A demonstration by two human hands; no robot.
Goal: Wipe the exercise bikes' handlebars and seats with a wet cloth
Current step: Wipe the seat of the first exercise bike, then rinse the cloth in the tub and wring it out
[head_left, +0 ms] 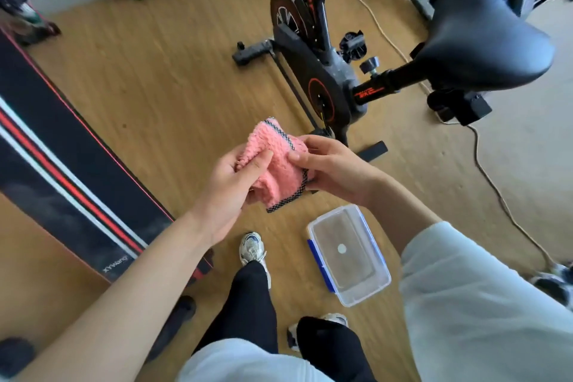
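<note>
Pink cloth (276,164): we're pinching it with left hand (229,186) and right hand (328,164), folding; next probably bike saddle (483,37).

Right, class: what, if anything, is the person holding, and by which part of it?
A pink cloth, held in both hands: the left hand pinches its left side, and the right hand grips its right edge by the dark trim.

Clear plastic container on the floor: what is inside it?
The clear plastic container sits open, with no lid on it. Through it shows a small white round spot on the bottom; whether it holds water cannot be told. The pink cloth is outside, in both hands.
</note>
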